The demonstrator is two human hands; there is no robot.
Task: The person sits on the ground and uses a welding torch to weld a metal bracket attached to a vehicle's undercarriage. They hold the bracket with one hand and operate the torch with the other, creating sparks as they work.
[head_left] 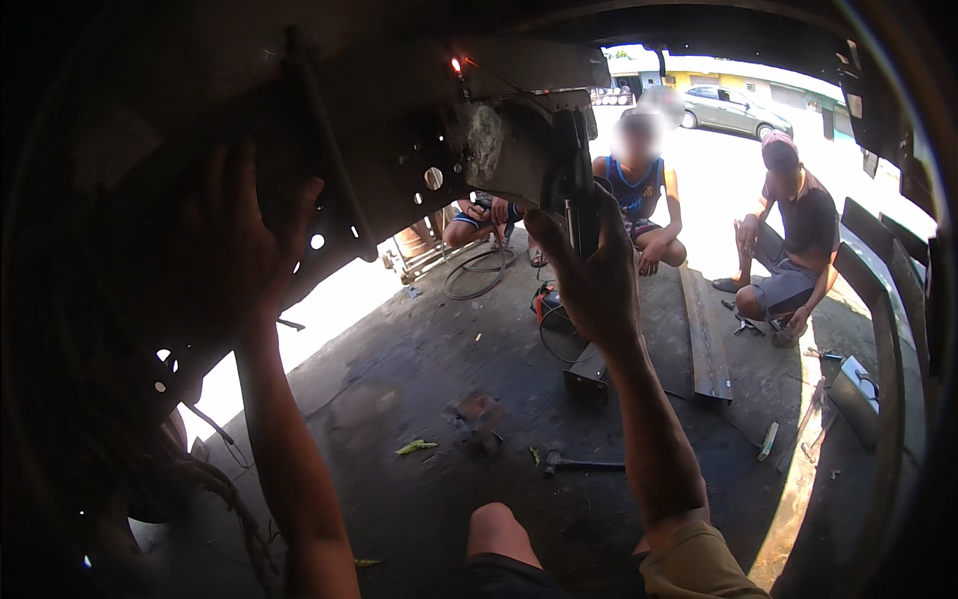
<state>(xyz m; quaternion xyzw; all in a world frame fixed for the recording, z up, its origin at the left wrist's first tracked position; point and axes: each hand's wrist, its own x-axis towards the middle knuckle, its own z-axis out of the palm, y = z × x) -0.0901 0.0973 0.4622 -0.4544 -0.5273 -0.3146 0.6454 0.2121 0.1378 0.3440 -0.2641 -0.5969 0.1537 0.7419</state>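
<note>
Overhead runs a dark metal beam (pixel 399 130) with round holes, part of what looks like a vehicle's underside. My left hand (pixel 254 240) is raised against its shadowed side, fingers spread and nothing seen in them. Its fingertips fade into the dark. My right hand (pixel 604 270) reaches up below a plate at the beam's end, its thumb and fingers closed round a dark, upright tool-like piece (pixel 576 165) with a shiny rod. Shadow hides its exact kind, and I cannot tell whether it is fixed to the beam. A small red glow (pixel 456 65) shows on the beam nearby.
Two people, one in a blue jersey (pixel 639 185) and one in a pink cap (pixel 793 215), squat ahead; another's legs show behind the beam. A hammer (pixel 584 464), a long metal channel (pixel 704 339), a coiled hose (pixel 479 275) and a grey case (pixel 856 399) lie on the floor.
</note>
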